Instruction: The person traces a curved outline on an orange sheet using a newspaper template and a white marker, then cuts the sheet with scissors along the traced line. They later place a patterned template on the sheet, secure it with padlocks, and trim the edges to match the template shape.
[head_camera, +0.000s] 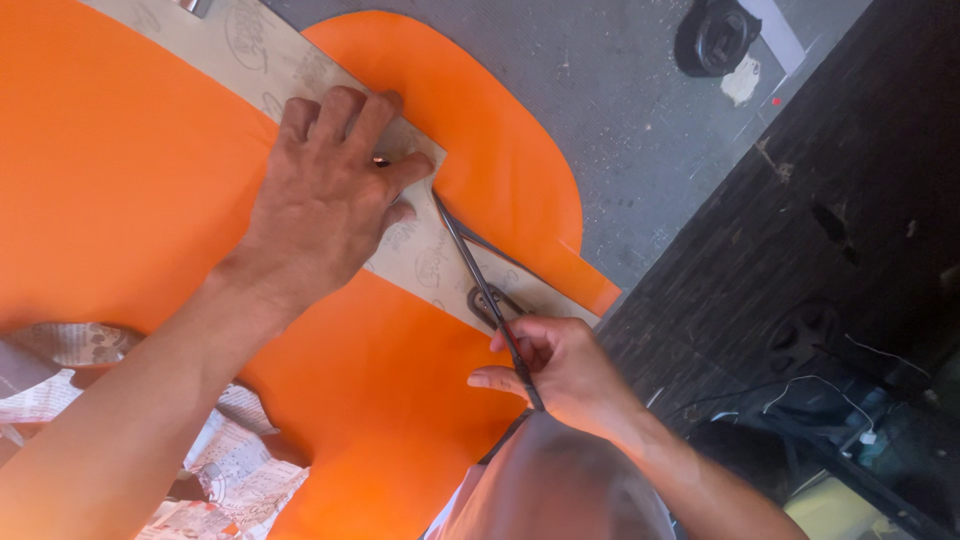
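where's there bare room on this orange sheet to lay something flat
Free: the wide orange sheet left of the left hand, and the grey floor beyond its rounded edge. Crowded: around the cardboard template, where the right hand works scissors.

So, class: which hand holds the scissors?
The right hand grips the scissors; the left hand lies flat, pressing the cardboard template.
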